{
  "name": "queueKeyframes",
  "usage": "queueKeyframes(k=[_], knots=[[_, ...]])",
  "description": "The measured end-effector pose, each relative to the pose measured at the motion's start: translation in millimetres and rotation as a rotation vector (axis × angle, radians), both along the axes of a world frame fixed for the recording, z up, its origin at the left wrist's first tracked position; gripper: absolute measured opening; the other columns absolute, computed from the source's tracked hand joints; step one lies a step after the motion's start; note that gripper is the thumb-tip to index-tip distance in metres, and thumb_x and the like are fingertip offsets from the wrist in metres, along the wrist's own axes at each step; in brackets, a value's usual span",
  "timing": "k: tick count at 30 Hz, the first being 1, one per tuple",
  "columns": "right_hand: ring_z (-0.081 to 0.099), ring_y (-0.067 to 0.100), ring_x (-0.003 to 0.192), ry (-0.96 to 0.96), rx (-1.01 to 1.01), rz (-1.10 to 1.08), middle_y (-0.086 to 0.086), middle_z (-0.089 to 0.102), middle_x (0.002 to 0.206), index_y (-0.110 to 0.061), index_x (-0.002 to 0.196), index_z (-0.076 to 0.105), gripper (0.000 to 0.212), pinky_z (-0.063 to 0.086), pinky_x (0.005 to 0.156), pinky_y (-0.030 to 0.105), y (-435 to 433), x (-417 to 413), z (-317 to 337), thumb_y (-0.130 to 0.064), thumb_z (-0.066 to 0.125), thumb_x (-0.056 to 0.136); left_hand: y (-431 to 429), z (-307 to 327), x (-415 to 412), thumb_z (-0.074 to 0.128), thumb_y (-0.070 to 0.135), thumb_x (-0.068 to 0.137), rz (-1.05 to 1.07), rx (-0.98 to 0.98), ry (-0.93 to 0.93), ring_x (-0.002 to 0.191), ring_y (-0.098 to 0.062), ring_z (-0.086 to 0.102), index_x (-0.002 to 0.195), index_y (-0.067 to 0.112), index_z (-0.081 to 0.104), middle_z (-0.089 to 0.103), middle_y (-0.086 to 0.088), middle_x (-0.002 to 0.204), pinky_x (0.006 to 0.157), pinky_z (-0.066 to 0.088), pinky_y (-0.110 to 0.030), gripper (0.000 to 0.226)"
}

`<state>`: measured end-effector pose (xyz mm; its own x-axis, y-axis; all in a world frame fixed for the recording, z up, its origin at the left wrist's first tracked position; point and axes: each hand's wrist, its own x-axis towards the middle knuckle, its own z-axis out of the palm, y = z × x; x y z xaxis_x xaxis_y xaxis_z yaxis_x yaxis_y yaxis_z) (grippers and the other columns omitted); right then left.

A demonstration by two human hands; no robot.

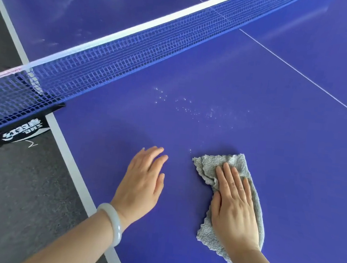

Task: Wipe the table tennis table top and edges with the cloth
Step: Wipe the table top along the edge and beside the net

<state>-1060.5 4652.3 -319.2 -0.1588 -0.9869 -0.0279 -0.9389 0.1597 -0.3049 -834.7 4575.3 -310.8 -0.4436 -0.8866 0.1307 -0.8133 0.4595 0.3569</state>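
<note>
Right grip (233,201) lies flat, fingers straight and together, palm pressing the grey cloth (204,233); nothing curled round it. Cloth is crumpled under that grip, spread on the blue surface (273,129), its frilled edges showing ahead of the fingertips and on the thumb side. Left grip (143,183) is open too, palm down on bare surface just beside the cloth, apart from it; pale bangle (115,222) on that wrist. Scatter of white specks (183,106) ahead of both grips, between them and the net (111,63). White edge line (71,164) runs outboard of the left grip; black net clamp (21,133) sits beyond it.
</note>
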Motion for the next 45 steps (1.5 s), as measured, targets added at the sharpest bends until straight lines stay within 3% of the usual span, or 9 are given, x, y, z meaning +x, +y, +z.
queueKeyframes(k=[11, 16, 20, 25, 29, 36, 39, 42, 45], knots=[[-0.002, 0.011, 0.153, -0.182, -0.034, -0.459, -0.007, 0.009, 0.165, -0.019, 0.157, 0.025, 0.052, -0.01, 0.123, 0.036, -104, 61, 2, -0.023, 0.024, 0.105, -34, -13, 65, 0.025, 0.034, 0.1, 0.175, 0.024, -0.193, 0.143, -0.023, 0.034, 0.144, 0.012, 0.045, 0.04, -0.005, 0.149, 0.119, 0.024, -0.05, 0.053], [-0.012, 0.011, 0.151, -0.119, 0.022, 0.197, -0.005, 0.003, 0.166, -0.021, 0.159, 0.014, 0.056, -0.008, 0.123, 0.038, -90, 113, 2, -0.028, 0.023, 0.104, -34, -12, 66, 0.024, 0.033, 0.099, 0.161, 0.047, -0.197, 0.143, -0.024, 0.034, 0.145, 0.011, 0.045, 0.039, -0.006, 0.15, 0.119, 0.024, -0.05, 0.054], [0.012, 0.013, 0.152, 0.062, 0.034, 0.642, -0.007, 0.015, 0.165, -0.022, 0.157, 0.026, 0.059, 0.009, 0.123, 0.039, -17, 61, 2, -0.035, 0.034, 0.1, -35, -12, 66, 0.026, 0.033, 0.099, 0.172, 0.047, -0.182, 0.142, -0.024, 0.035, 0.143, 0.011, 0.046, 0.041, -0.006, 0.149, 0.118, 0.025, -0.05, 0.053], [0.009, 0.011, 0.153, 0.121, 0.031, 0.121, -0.007, 0.014, 0.165, -0.021, 0.157, 0.025, 0.055, 0.005, 0.125, 0.037, -107, -4, 7, -0.031, 0.025, 0.103, -35, -12, 65, 0.027, 0.033, 0.099, 0.175, 0.036, -0.183, 0.142, -0.023, 0.033, 0.143, 0.013, 0.046, 0.041, -0.004, 0.149, 0.119, 0.023, -0.048, 0.052], [0.006, 0.02, 0.154, 0.049, 0.008, -0.156, 0.004, 0.014, 0.165, -0.012, 0.157, 0.022, 0.056, 0.003, 0.124, 0.042, -122, 46, 4, -0.025, 0.031, 0.103, -35, -15, 67, 0.026, 0.032, 0.1, 0.171, 0.025, -0.188, 0.142, -0.023, 0.034, 0.144, 0.014, 0.044, 0.04, -0.005, 0.149, 0.119, 0.023, -0.048, 0.051], [0.023, 0.017, 0.15, 0.066, -0.004, 0.7, -0.003, 0.026, 0.162, -0.02, 0.154, 0.034, 0.055, 0.013, 0.122, 0.04, -20, 46, 0, -0.025, 0.033, 0.099, -35, -18, 67, 0.024, 0.027, 0.101, 0.169, 0.001, -0.142, 0.141, -0.025, 0.036, 0.143, 0.012, 0.045, 0.042, -0.005, 0.147, 0.119, 0.024, -0.048, 0.049], [0.033, 0.02, 0.146, 0.129, -0.046, 0.449, 0.004, 0.041, 0.154, -0.015, 0.148, 0.043, 0.055, 0.009, 0.123, 0.033, -72, 3, 3, -0.021, 0.03, 0.094, -35, -19, 67, 0.026, 0.024, 0.103, 0.173, -0.005, -0.143, 0.141, -0.024, 0.036, 0.143, 0.014, 0.044, 0.041, -0.005, 0.147, 0.119, 0.024, -0.048, 0.046], [0.012, 0.013, 0.152, 0.017, 0.004, -0.041, -0.002, 0.022, 0.164, -0.019, 0.155, 0.03, 0.054, 0.003, 0.125, 0.035, -114, 12, 2, -0.022, 0.024, 0.102, -35, -20, 68, 0.028, 0.024, 0.102, 0.173, -0.003, -0.141, 0.142, -0.023, 0.034, 0.144, 0.014, 0.043, 0.041, -0.004, 0.148, 0.12, 0.022, -0.047, 0.046], [0.01, 0.022, 0.153, 0.029, -0.037, -0.176, 0.004, 0.018, 0.165, -0.014, 0.156, 0.026, 0.057, 0.002, 0.125, 0.042, -113, 70, -2, -0.024, 0.035, 0.101, -35, -18, 68, 0.03, 0.021, 0.102, 0.165, 0.001, -0.123, 0.141, -0.024, 0.036, 0.143, 0.013, 0.044, 0.042, -0.006, 0.146, 0.119, 0.024, -0.049, 0.045]])
